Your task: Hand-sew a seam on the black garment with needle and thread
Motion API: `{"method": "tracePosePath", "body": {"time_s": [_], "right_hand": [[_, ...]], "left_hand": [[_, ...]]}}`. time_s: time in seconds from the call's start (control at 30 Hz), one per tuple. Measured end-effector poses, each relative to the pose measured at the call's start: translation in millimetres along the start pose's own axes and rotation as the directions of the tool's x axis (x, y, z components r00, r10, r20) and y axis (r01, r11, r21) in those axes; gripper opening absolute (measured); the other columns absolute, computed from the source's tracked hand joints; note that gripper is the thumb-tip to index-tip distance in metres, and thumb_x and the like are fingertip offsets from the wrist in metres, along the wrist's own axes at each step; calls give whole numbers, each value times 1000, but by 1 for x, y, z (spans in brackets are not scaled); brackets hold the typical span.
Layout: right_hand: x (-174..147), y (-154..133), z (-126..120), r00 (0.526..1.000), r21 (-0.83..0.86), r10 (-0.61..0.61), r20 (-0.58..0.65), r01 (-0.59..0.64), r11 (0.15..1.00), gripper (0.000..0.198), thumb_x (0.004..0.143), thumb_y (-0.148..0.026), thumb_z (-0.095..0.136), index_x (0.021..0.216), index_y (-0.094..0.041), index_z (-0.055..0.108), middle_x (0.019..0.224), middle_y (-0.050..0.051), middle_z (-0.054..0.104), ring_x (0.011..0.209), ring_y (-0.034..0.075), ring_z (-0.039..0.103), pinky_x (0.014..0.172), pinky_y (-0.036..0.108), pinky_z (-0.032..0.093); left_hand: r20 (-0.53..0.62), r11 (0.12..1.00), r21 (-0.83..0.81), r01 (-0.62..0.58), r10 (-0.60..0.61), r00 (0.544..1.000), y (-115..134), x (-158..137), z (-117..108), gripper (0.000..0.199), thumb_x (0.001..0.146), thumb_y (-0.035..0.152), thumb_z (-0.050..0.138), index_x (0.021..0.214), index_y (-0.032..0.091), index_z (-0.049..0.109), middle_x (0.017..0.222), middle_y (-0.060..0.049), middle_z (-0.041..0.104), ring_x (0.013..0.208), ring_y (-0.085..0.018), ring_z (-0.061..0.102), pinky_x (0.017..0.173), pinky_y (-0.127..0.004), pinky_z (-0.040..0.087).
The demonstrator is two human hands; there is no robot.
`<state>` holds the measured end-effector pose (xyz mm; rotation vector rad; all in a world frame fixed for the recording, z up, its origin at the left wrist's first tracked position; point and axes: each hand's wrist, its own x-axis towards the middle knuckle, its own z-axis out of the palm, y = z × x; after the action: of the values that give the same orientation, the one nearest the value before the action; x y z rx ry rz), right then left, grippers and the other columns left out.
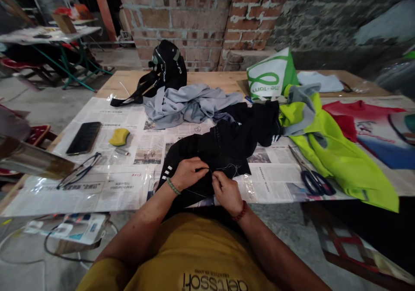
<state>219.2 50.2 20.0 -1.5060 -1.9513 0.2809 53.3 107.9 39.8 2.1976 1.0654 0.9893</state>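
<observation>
A black garment [204,152] with white stripes lies rumpled in front of me and hangs over the table's near edge. My left hand [189,173] rests over it from the left, thumb and finger pinched. Close by, slightly lower and to the right, my right hand [227,190] is also closed in a pinch. The fingertips of both hands nearly meet over the black cloth; what lies between them is too small to make out. A loose pale thread [231,167] curls on the cloth just beyond the right hand.
Dark-handled scissors [313,176] lie right, beside a neon-yellow garment [346,152]. Left are a phone [84,138], yellow sponge [119,137], glasses [79,170] and a tilted bottle [39,159]. Behind are grey cloth [191,103], a black bag [170,64] and a green-white bag [270,75]. Newspaper [129,187] covers the table.
</observation>
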Motion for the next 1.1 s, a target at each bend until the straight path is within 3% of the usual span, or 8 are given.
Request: {"method": "tracePosePath", "body": {"time_s": [0.33,0.47,0.7,0.87,0.97,1.1], "right_hand": [[1,3,10,997,-89,-49,-60,43,995,25,92,-21,32,90,-17,57,68,5,67,58,15,64,54,23,42],[3,3,12,998,-50,-27,-58,24,998,24,91,-20,32,92,-17,56,71,6,67,59,16,64,55,24,43],[4,-3,5,997,111,55,-63,-48,993,21,90,-20,34,103,-18,50,91,9,67,76,17,66,65,27,49],[10,-6,5,995,143,77,-69,-67,987,12,88,-19,37,95,-19,46,79,5,63,65,17,63,57,26,46],[15,-9,4,993,198,64,-99,-44,979,12,88,-20,38,97,-19,46,79,5,64,68,17,64,59,26,47],[21,-9,-12,991,226,39,-126,-9,974,14,88,-24,47,100,-19,50,77,2,65,66,15,63,61,24,48]], "left_hand": [[29,992,-24,-124,124,992,0,-1,5,13,81,16,59,78,17,72,70,-2,67,64,-10,61,62,-19,47],[66,990,-39,-136,139,988,1,-1,6,15,81,15,58,78,17,72,71,-2,67,66,-10,62,63,-19,48],[-3,998,69,0,0,1000,0,-2,5,17,77,21,65,92,18,72,81,-3,69,70,-12,64,68,-22,50],[51,989,95,-117,113,992,-4,-3,6,19,82,17,58,93,19,72,75,-3,68,65,-11,62,61,-19,48],[5,984,71,-162,162,987,-4,-3,6,18,83,17,56,92,18,72,73,-3,67,63,-10,61,58,-19,48],[-83,991,36,-131,134,988,-3,-2,6,18,84,18,56,94,17,72,73,-4,67,64,-10,61,60,-19,49]]}}
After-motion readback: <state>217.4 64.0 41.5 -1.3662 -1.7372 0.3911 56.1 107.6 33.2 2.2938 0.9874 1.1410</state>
